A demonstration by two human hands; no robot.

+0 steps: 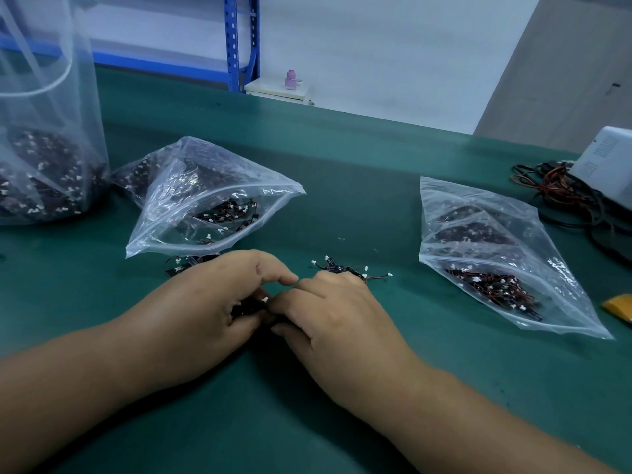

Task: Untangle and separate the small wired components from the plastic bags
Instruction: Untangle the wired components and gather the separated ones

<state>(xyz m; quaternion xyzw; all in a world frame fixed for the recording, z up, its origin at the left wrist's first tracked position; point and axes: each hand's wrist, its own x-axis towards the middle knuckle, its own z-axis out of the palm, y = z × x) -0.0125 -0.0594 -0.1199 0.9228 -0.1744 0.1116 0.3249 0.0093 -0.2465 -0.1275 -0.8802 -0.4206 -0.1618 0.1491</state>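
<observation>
Head view: fingers of the left hand [219, 295] and right hand [328, 302] pinch one tangled wire clump [245, 307] between them, seemingly to tease it apart.

Left hand [219, 302] and right hand [337, 311] around a dark wired component [249, 307] on the green table [359, 206].

Both bare forearms lay angled inward; the left hand [219, 299] and right hand [337, 311] met fingertip to fingertip, fingers curled, pinching a wired component [249, 307] together.
</observation>
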